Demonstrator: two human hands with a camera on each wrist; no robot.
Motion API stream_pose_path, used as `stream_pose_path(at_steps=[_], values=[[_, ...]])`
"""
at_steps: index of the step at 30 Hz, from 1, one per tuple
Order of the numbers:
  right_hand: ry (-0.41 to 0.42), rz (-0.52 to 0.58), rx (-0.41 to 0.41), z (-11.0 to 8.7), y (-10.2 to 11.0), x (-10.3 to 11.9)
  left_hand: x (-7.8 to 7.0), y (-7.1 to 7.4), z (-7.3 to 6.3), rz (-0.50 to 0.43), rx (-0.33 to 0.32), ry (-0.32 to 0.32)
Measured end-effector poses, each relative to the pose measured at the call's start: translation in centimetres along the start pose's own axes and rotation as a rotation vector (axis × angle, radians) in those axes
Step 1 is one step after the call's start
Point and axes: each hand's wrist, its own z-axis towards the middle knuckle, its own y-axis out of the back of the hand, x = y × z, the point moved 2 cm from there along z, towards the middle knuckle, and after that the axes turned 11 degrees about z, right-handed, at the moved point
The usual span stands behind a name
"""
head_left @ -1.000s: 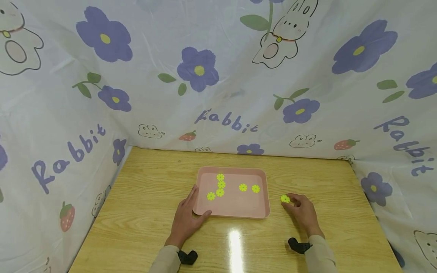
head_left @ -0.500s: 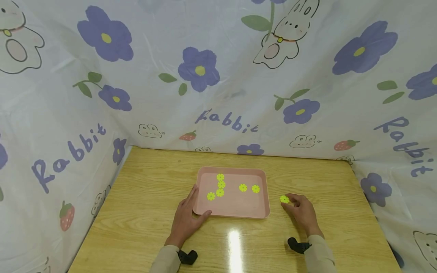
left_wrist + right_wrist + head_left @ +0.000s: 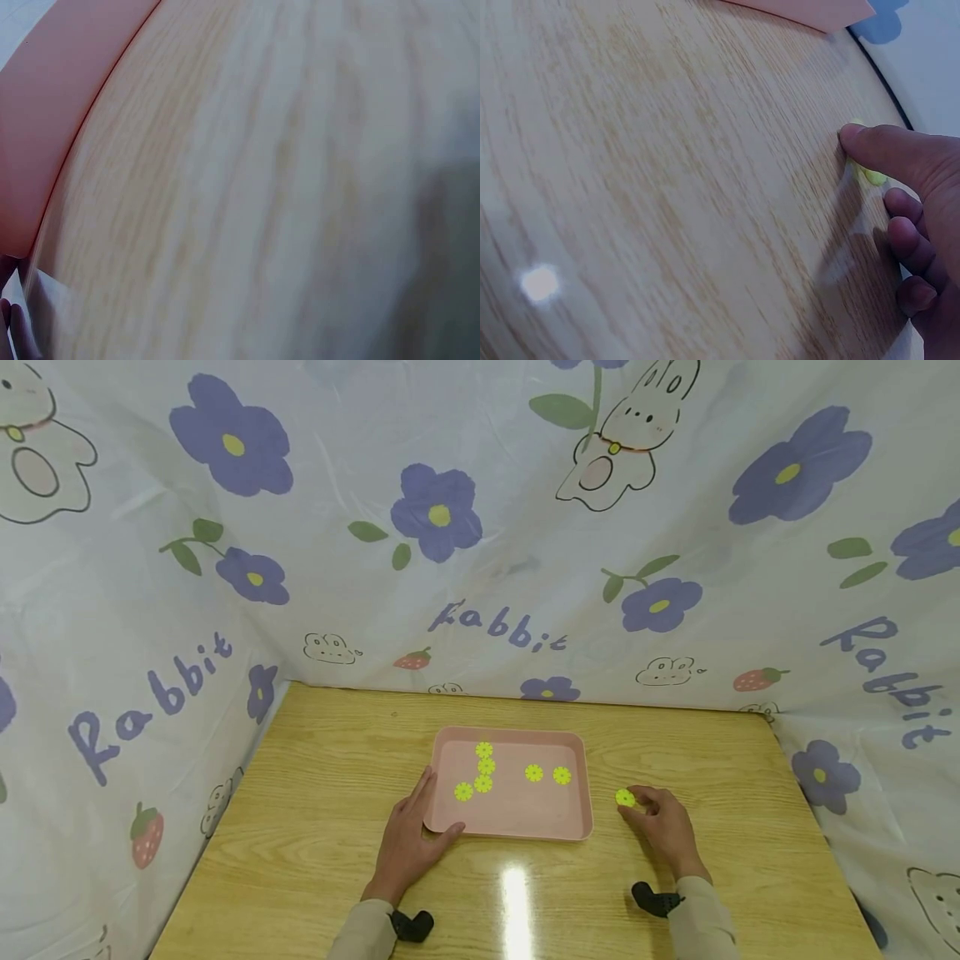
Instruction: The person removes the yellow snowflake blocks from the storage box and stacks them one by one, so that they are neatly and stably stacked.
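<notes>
My left hand lies at the left front corner of a shallow pink tray, fingers along its left side and thumb on the front rim. Right of the tray, my right hand pinches a small yellow-green flower-shaped disc between thumb and forefinger, close over the table. In the right wrist view the thumb covers most of that disc. Several like discs lie in the tray: a bent row on the left and two apart, one near the middle and one farther right.
The wooden table carries the tray, with a bright light reflection in front. A white cloth printed with rabbits and purple flowers hangs behind and at both sides. A black wrist mount sits on the right wrist, another on the left.
The disc in the right hand has shifted very slightly left since a second ago. The left hand, the tray and the discs in it have stayed where they were.
</notes>
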Motion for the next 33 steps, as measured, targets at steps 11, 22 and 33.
stream_pose_path(at_steps=[11,22,33], values=[[-0.009,-0.014,-0.002,0.11,0.01,-0.01,0.14,-0.24,-0.11,0.014,-0.020,-0.012],[-0.006,-0.022,-0.006,0.05,0.00,0.19,0.17,-0.24,-0.15,0.017,-0.010,-0.005],[0.004,-0.011,-0.021,0.09,-0.12,0.10,0.16,-0.16,-0.06,0.023,-0.021,-0.009]])
